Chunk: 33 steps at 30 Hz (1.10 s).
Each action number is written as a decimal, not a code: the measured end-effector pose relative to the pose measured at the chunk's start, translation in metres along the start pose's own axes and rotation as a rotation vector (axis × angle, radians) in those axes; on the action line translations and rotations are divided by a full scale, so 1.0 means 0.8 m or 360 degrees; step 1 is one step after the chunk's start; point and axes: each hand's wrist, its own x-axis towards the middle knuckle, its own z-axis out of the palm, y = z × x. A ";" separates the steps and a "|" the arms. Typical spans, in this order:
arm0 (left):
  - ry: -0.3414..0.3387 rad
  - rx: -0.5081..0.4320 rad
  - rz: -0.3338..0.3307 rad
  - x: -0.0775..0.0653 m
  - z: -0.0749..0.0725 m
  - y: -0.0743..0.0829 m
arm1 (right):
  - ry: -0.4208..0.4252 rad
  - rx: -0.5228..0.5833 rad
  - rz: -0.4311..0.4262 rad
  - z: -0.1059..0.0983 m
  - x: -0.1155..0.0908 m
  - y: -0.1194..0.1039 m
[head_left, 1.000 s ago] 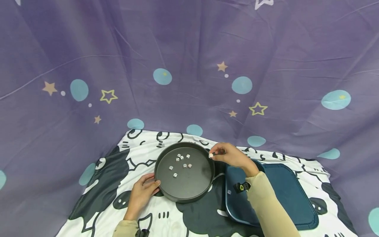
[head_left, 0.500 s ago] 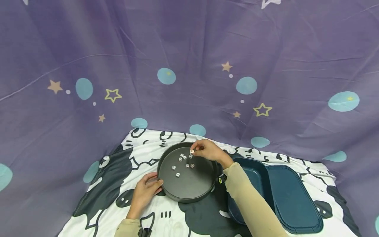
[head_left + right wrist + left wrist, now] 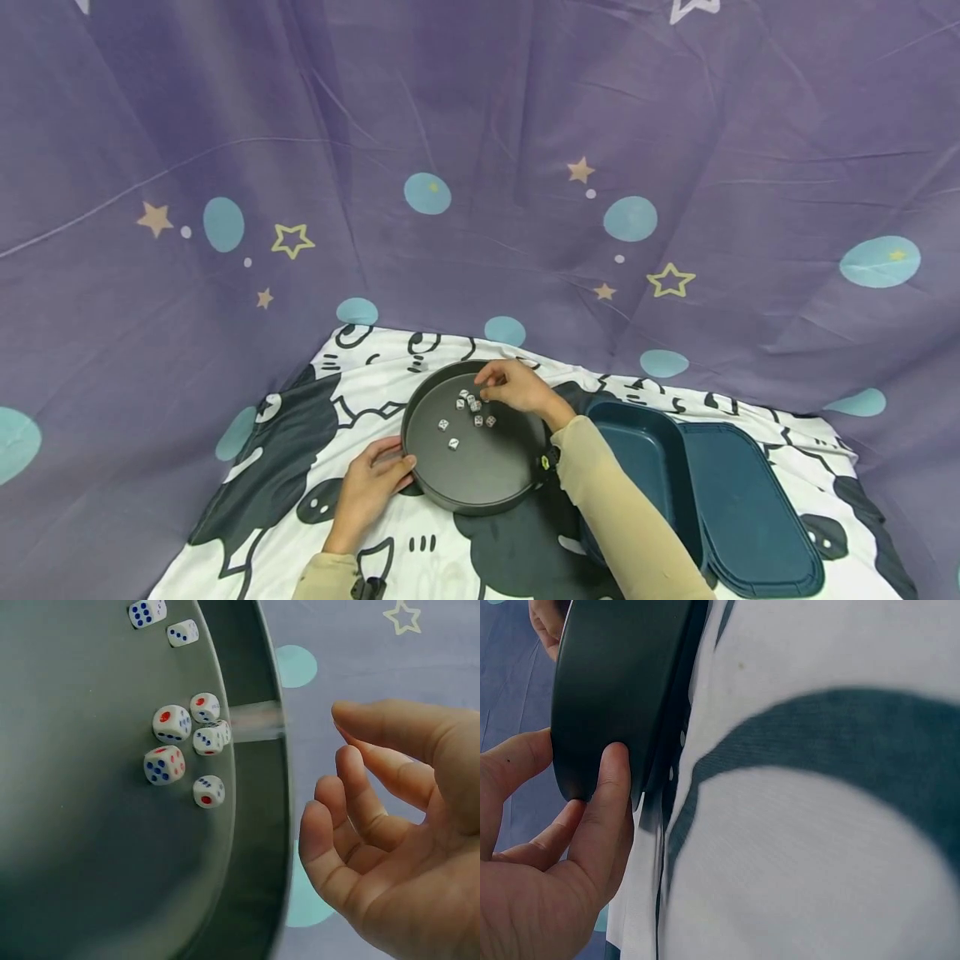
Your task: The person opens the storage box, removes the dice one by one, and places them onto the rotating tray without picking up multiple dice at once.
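A round dark grey cake pan (image 3: 476, 475) sits on the cloth with several small white dice (image 3: 453, 444) in it. My left hand (image 3: 369, 490) steadies the pan at its left side, the thumb and fingers (image 3: 615, 772) touching its outer wall in the left wrist view. Over the pan's far right part hovers my right hand (image 3: 513, 387). Its fingertips are apart with nothing held between them in the right wrist view. A pale blurred streak (image 3: 259, 720), perhaps a moving die, shows against the pan wall near a cluster of dice (image 3: 172, 724).
To the pan's right stands a dark blue rectangular container (image 3: 645, 454), partly hidden by my right sleeve. Its flat blue lid (image 3: 757, 508) lies beside it. A black-and-white patterned cloth (image 3: 420, 575) covers the table; a purple curtain (image 3: 480, 267) hangs behind.
My right hand has moved left from the pan's right rim to above its inside and let go of the die it pinched. The left hand has stayed at the pan.
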 end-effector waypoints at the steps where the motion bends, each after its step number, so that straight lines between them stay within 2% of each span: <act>1: 0.0000 -0.0002 0.0002 0.000 0.000 0.000 | 0.0010 -0.0005 -0.0006 -0.002 -0.002 -0.001; 6: -0.0003 -0.0002 0.0008 -0.001 0.002 0.002 | 0.0055 -0.0036 -0.0063 -0.031 -0.025 -0.009; 10: -0.0023 -0.0012 0.0007 -0.002 0.003 0.004 | 0.0097 -0.0074 -0.0088 -0.063 -0.061 -0.013; 14: -0.0040 -0.0011 -0.0015 -0.002 0.002 0.006 | 0.0102 -0.0076 -0.0016 -0.087 -0.102 -0.013; 19: -0.0022 0.0018 -0.0027 -0.001 0.001 0.005 | 0.0019 -0.0009 0.0005 -0.104 -0.144 0.017; 21: -0.0013 0.0029 -0.0031 -0.001 0.001 0.005 | -0.0014 0.0027 0.0000 -0.108 -0.156 0.040; 25: -0.0018 0.0029 -0.0016 -0.002 0.003 0.005 | -0.0057 0.0078 0.0061 -0.112 -0.180 0.067; 28: -0.0014 0.0030 -0.0022 -0.002 0.003 0.005 | -0.0088 0.0064 0.0096 -0.113 -0.194 0.082; 33: -0.0010 0.0036 -0.0033 -0.002 0.002 0.006 | -0.0226 0.0110 0.0063 -0.110 -0.205 0.097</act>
